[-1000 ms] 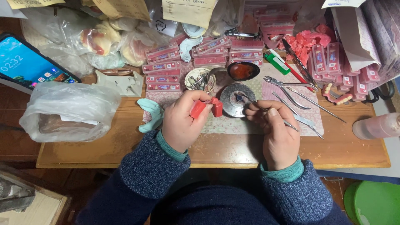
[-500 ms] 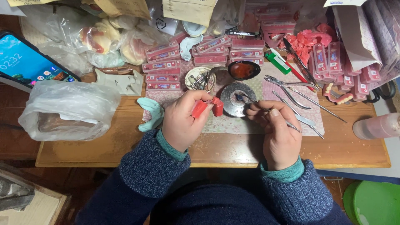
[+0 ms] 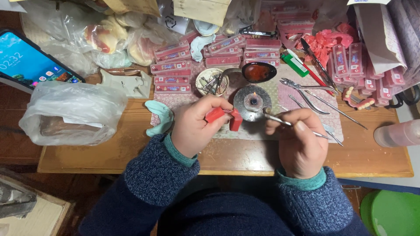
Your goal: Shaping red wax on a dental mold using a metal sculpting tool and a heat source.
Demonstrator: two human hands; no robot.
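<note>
My left hand [image 3: 197, 126] still grips the red wax piece [image 3: 223, 116]; my right hand [image 3: 299, 140] keeps the metal tool [image 3: 284, 123] pinched, tip at the burner's [image 3: 252, 102] five o'clock.

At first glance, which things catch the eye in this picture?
At the centre, the left hand grips a red wax piece while the right hand aims a thin metal tool toward a small burner. Behind lie pink boxes; a lit phone stands far left.

Cluttered wooden workbench [image 3: 131, 153] above a dark reddish floor [image 3: 87, 192]
</note>
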